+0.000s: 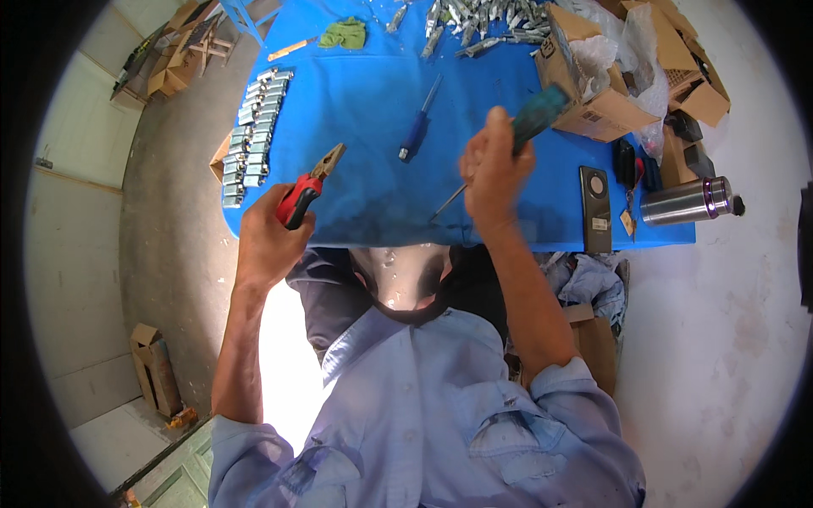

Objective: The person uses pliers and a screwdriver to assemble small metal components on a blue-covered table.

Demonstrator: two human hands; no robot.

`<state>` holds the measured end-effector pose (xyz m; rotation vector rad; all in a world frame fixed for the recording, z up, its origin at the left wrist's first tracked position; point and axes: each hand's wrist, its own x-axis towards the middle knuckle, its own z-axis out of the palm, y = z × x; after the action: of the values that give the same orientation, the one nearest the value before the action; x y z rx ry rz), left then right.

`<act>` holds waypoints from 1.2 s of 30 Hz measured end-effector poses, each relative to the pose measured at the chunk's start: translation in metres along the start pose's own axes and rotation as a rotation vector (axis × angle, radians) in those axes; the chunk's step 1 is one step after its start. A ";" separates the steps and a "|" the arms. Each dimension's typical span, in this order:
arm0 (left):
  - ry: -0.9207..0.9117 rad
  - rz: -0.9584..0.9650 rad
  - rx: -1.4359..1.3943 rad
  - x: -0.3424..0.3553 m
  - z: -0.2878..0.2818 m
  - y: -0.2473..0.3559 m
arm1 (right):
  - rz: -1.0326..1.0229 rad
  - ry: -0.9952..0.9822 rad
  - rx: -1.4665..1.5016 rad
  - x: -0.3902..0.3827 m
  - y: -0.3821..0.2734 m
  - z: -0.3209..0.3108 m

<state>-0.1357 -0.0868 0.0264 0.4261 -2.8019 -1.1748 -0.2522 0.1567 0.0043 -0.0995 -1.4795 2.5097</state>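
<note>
In my left hand (268, 243) I grip a pair of pliers (329, 161) with red and black handles, its jaws pointing up and away over the near edge of the blue-covered table (364, 199). My right hand (495, 182), slightly blurred, is closed around a screwdriver (542, 112) with a dark green handle. Its thin shaft slants down to the left, the tip near the table's front edge. Between and beyond my hands lies a second screwdriver (414, 135) with a blue handle. Left of it, small metal parts (257, 135) stand in two neat rows.
Several loose metal parts (487, 19) are heaped at the far side. A green cloth (343, 34) lies by an orange-handled tool (288, 51). On the right are an open cardboard box (597, 118), a dark phone (596, 199) and a steel bottle (677, 203) lying on its side.
</note>
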 end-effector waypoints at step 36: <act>0.619 0.047 -0.034 -0.074 -0.010 -0.127 | -0.498 -0.355 -1.693 0.008 0.023 -0.055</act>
<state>-0.0345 -0.1581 -0.0537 0.5956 -2.2416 -0.8820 -0.2537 0.1948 -0.0425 0.3928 -2.7781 0.4051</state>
